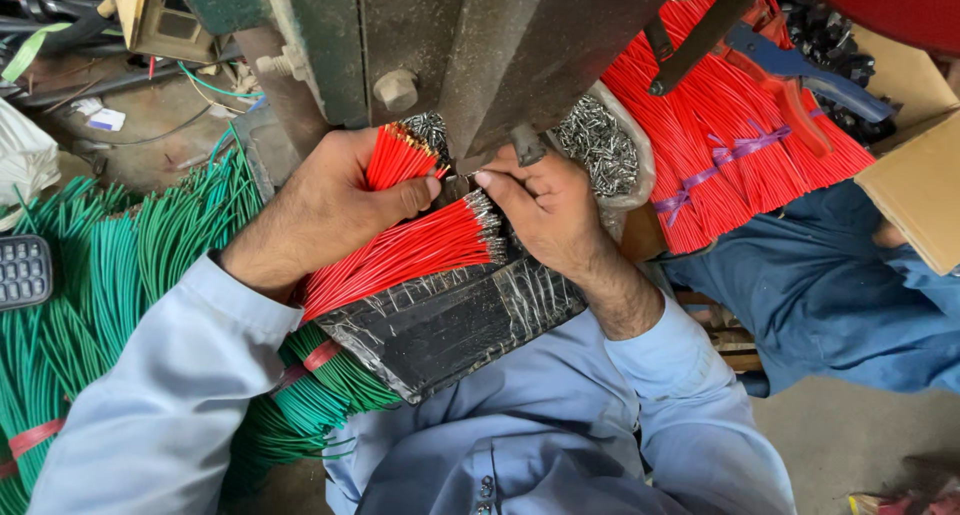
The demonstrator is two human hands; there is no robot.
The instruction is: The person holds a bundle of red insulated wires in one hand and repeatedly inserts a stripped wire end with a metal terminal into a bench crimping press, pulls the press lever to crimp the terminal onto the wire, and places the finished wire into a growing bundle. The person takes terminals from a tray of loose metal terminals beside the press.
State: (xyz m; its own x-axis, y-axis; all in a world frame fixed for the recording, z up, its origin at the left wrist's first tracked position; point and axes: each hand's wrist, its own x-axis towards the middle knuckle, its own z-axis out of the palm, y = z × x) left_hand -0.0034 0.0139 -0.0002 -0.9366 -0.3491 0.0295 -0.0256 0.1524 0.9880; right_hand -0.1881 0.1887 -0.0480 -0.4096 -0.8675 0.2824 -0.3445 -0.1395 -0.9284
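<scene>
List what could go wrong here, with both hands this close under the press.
1. The right hand has its fingertips right at the press tool; they might get pinched if it comes down.
2. The left hand grips a loose bunch of red wires; some may slip out.
3. The red wires with metal ends lie on the sloped black tray and might slide off.
</scene>
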